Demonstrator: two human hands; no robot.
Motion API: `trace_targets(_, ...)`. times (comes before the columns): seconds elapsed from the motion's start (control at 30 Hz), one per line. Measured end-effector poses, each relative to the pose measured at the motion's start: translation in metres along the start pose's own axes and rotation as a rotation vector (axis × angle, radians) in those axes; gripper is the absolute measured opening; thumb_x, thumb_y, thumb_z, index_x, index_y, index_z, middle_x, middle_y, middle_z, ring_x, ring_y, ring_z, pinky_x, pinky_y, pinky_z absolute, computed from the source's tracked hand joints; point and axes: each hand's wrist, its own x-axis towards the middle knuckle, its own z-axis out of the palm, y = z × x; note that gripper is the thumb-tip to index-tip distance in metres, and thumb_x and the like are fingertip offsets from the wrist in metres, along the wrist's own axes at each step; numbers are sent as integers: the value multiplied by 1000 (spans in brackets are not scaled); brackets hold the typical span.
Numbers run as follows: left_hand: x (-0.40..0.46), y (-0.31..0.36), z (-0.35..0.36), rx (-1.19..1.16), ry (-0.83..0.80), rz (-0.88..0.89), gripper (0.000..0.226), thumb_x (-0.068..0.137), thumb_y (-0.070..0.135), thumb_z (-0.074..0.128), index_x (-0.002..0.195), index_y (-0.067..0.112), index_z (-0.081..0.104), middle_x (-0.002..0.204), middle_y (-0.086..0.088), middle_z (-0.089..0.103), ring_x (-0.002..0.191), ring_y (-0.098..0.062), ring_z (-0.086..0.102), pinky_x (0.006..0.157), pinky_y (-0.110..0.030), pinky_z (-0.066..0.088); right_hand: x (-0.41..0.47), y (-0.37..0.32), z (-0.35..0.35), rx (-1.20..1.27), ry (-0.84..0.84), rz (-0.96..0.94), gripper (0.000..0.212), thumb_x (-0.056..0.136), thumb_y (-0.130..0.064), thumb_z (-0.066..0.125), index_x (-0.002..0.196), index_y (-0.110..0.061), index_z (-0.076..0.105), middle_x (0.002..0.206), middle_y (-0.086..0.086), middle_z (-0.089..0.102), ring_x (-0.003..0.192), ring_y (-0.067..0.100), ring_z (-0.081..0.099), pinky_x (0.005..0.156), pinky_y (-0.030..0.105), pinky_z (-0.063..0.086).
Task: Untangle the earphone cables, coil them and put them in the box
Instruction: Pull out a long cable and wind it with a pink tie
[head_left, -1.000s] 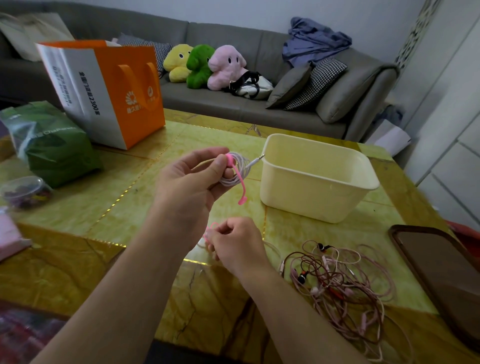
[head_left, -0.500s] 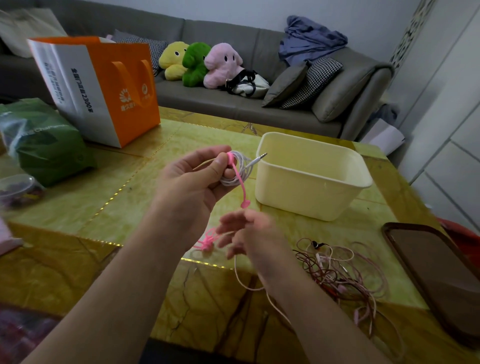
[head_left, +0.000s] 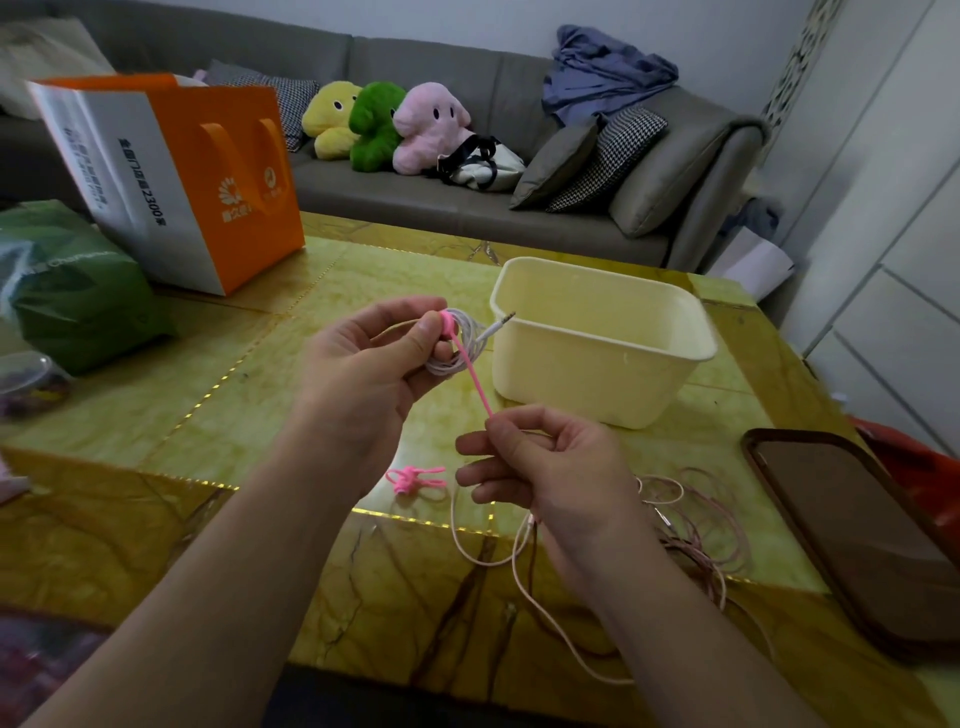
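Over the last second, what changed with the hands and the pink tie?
The right hand rose off the table and took hold of the free end of the pink tie, now pinched and pulled taut down-right. It had been low by the spare pink tie, which lies where it was. The left hand keeps its grip on the coiled earphone cable. Box and tangled cables unchanged.

Box (head_left: 597, 384) mouth open; loose cables (head_left: 696, 525) beside.

Surface: yellow-green marble-pattern table (head_left: 322, 291).
Centre: cream plastic box (head_left: 597, 379).
Left: orange paper bag (head_left: 208, 176); green bag (head_left: 78, 296).
Front: pink tie (head_left: 413, 478); tangled earphone cables (head_left: 696, 525).
Right: brown tray (head_left: 852, 530).
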Motion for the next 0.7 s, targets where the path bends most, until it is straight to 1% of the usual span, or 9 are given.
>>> trace_targets(0.07,1,0,-1,7,10,7,21,84,3,70,104,-1,72,86,-13,74,67,-16,64,86,-37,63,3,4,2,-23,7,8,6,99,-1,68,95,3,64,81,22,78,54,25,71,46,28,56)
trace_targets(0.13,3,1,-4,16,32,11,13,90,-1,67,103,0,72,86,-13,74,67,-16,65,82,-33,63,7,10,6,-83,-50,19,8,95,2,73,98,0,65,85,20,79,59,26,72,50,30,56)
trace_targets(0.23,6,1,-8,36,93,11,12,96,-5,64,103,1,73,84,-12,74,66,-15,66,81,-34,60,17,33,12,-375,-110,0,24,89,11,76,102,-8,66,87,7,81,66,12,72,57,25,55)
trace_targets(0.27,7,2,-9,38,110,11,13,97,-5,64,103,1,73,84,-12,74,66,-15,66,82,-34,60,21,44,15,-550,-86,-44,24,89,6,78,95,-14,67,82,-2,79,64,4,69,59,23,54)
trace_targets(0.33,9,3,-11,38,131,11,13,97,-6,64,105,0,72,85,-13,74,66,-16,66,83,-36,61,28,63,23,-961,-20,-142,20,88,-19,83,82,-25,65,77,-14,73,68,2,67,65,26,55)
trace_targets(0.37,10,2,-11,43,138,10,13,97,-6,64,106,-1,72,86,-13,74,67,-16,66,85,-37,62,29,68,28,-1135,-1,-173,20,88,-31,82,83,-26,63,81,-13,71,74,4,66,70,31,57)
trace_targets(0.43,10,3,-11,57,144,12,13,97,-5,65,106,-1,73,87,-14,74,67,-16,66,86,-39,62,29,74,38,-1363,-8,-215,21,92,-41,76,94,-28,59,95,-9,64,88,15,63,77,39,58)
trace_targets(0.53,9,2,-12,73,142,11,12,96,-4,67,104,1,74,87,-14,76,68,-17,67,88,-41,61,33,77,48,-1439,-37,-328,18,98,-36,69,103,-27,54,100,-3,58,89,24,61,77,44,57)
trace_targets(0.7,10,4,-15,83,149,16,11,96,-2,68,104,2,75,85,-12,77,69,-17,68,89,-42,61,40,78,50,-1423,-77,-366,7,101,-23,67,103,-19,61,99,2,61,89,25,60,79,46,56)
